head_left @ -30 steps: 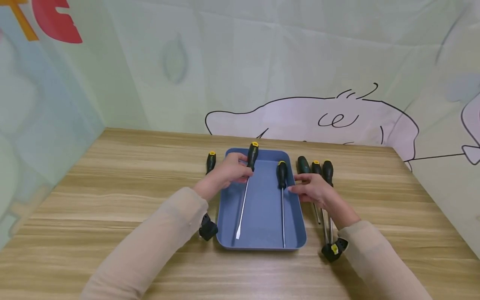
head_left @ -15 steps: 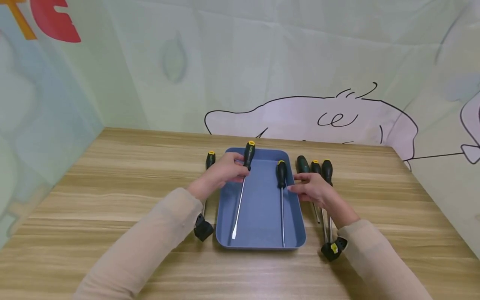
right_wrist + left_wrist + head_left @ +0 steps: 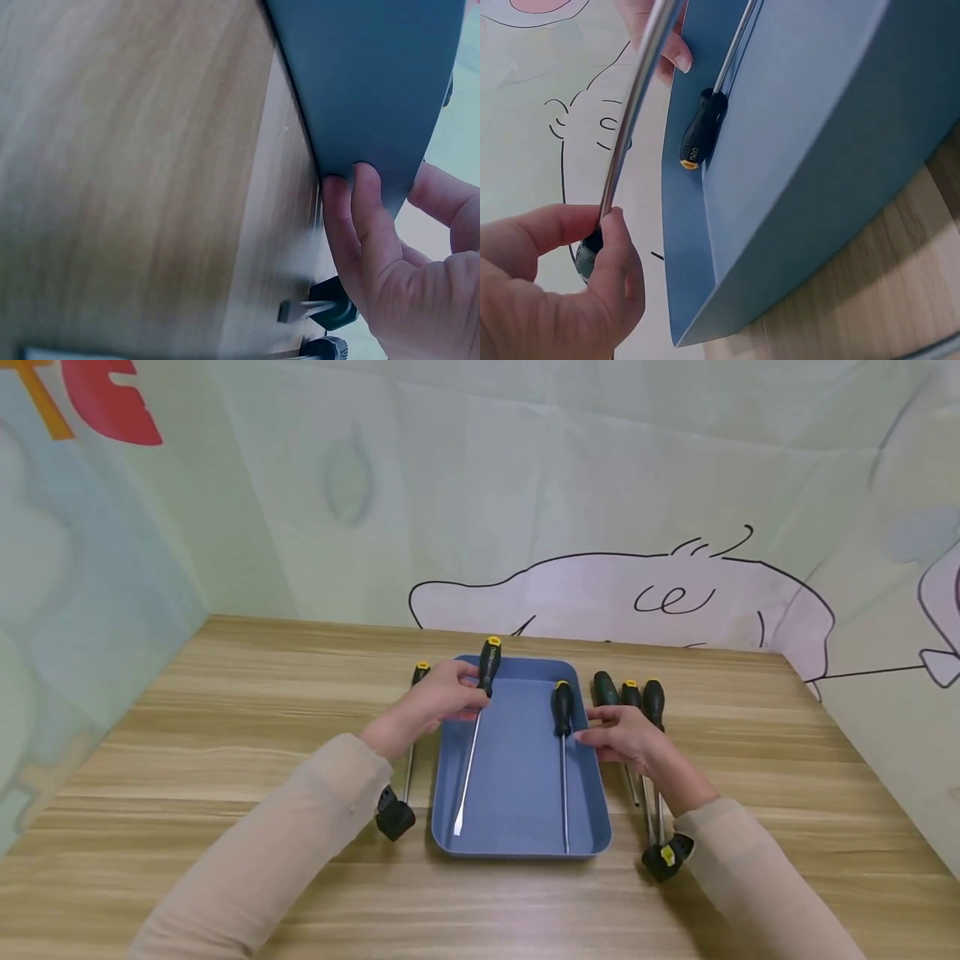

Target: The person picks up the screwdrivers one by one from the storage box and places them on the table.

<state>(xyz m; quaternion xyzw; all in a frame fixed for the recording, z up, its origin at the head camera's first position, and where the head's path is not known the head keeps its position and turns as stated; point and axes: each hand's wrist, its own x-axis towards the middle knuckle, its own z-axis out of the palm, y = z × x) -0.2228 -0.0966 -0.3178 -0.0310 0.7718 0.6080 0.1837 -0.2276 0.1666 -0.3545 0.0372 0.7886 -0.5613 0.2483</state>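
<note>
In the head view my left hand (image 3: 446, 692) pinches a long flat-blade screwdriver (image 3: 490, 662), black with a yellow cap, between thumb and fingers. Its blade points down toward me over the left part of a blue tray (image 3: 517, 777). The left wrist view shows thumb and fingertip meeting where the steel shaft (image 3: 630, 112) joins the handle. Inside the tray, along its right side, lies another screwdriver (image 3: 562, 710) with a black handle. My right hand (image 3: 628, 737) grips the tray's right wall, thumb at the rim and fingers against the outside, as the right wrist view shows.
Right of the tray, partly behind my right hand, lie a dark green-handled screwdriver (image 3: 605, 689) and two black-handled screwdrivers (image 3: 655, 700). One more screwdriver (image 3: 409, 768) lies on the wooden table (image 3: 247, 710) left of the tray, partly covered by my left hand. A printed cloth (image 3: 480, 510) hangs behind.
My left hand has moved left with the screwdriver, carrying it from nearer the tray's middle to its left side. The right hand keeps its place on the tray wall.
</note>
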